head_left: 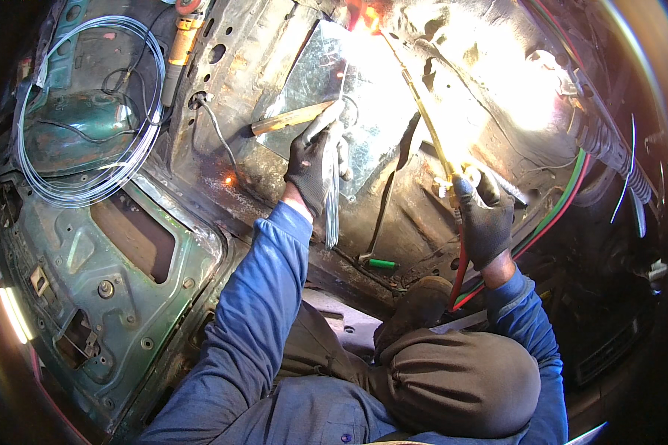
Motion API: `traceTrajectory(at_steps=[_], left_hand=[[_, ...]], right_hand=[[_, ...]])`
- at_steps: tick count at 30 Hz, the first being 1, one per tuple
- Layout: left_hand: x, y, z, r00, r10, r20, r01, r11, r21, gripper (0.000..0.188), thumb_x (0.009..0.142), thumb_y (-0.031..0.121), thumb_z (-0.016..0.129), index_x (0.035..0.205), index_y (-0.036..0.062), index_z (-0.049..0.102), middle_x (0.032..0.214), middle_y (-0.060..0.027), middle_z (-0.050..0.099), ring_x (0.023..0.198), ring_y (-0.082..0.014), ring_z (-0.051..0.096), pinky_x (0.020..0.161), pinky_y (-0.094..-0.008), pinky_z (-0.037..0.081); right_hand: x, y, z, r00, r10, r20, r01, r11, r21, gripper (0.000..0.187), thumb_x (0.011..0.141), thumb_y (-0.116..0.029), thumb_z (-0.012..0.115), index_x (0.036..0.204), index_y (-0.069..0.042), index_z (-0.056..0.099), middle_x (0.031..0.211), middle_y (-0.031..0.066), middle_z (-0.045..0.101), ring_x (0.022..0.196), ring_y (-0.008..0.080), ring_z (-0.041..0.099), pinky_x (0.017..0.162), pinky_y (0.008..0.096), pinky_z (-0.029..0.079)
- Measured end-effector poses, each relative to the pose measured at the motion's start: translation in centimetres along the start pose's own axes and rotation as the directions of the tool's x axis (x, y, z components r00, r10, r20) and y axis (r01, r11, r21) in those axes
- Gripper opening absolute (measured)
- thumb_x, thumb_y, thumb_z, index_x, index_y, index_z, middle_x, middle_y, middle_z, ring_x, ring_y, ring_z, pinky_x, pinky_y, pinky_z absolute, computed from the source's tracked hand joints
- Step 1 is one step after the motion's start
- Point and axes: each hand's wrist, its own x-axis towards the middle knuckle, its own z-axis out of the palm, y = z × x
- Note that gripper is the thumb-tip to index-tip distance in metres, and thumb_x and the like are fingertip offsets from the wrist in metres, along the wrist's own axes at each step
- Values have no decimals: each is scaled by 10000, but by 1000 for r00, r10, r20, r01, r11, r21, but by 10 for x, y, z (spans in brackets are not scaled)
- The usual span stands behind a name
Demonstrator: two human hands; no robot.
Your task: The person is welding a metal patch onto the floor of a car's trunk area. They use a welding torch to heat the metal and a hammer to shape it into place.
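Note:
My left hand (308,167), in a dark glove with a pale finger part, is closed around a bundle of thin silver filler rods (332,219). One rod reaches up from it toward the glow. My right hand (486,215), also gloved, grips the valve end of a brass gas torch (423,100). Its tip glows orange near the top edge, against the rusty metal floor pan (416,215). White glare hides detail around it. Below the tip lies a shiny sheet-metal piece (289,78). A flat wooden handle (286,119) rests across it beside my left hand.
Red and green hoses (560,211) curve along the right. At left are a green car door shell (133,297), a coil of wire (24,141) and an orange power tool (185,41). A small green cylinder (382,263) lies near my boot (416,304).

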Motion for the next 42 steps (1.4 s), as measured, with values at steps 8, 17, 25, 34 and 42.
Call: traceTrajectory(at_steps=[8,17,25,34,42], left_hand=[[-3,2,3,999,28,16,-29,997,70,414,1109,248,609,1499,112,630,733,37,524,585,-75,532,557,-278,522],[-2,1,1,999,38,28,-39,997,70,399,1103,243,624,1480,112,635,733,24,544,575,-85,539,534,-280,518],[0,0,-2,999,38,25,-39,999,34,392,1100,232,636,1472,107,636,725,0,579,549,-106,560,494,-289,510],[-5,5,7,999,38,1,-38,993,113,400,1116,260,587,1476,93,634,725,36,501,583,-78,518,557,-284,515],[-11,7,11,997,79,-9,-79,996,35,408,1121,255,567,1494,95,608,707,26,491,565,-96,490,543,-298,506]], right_hand=[[0,1,-1,1000,-2,14,3,1000,-11,362,1087,-274,711,1273,37,719,1001,39,739,895,118,637,815,309,525],[0,9,3,998,52,16,-53,995,82,382,1096,-298,699,1288,32,713,1037,54,746,932,121,648,838,313,530],[1,1,0,1000,12,20,-12,1000,-7,395,1087,-303,713,1285,38,713,1049,58,753,946,113,655,849,306,535],[1,2,-1,998,36,42,-36,999,-1,416,1083,-325,712,1298,31,714,1077,79,755,969,128,660,872,318,527],[-7,0,-20,998,-47,47,44,996,76,442,1070,-248,736,1381,58,664,1152,52,756,1002,111,680,886,292,548]])
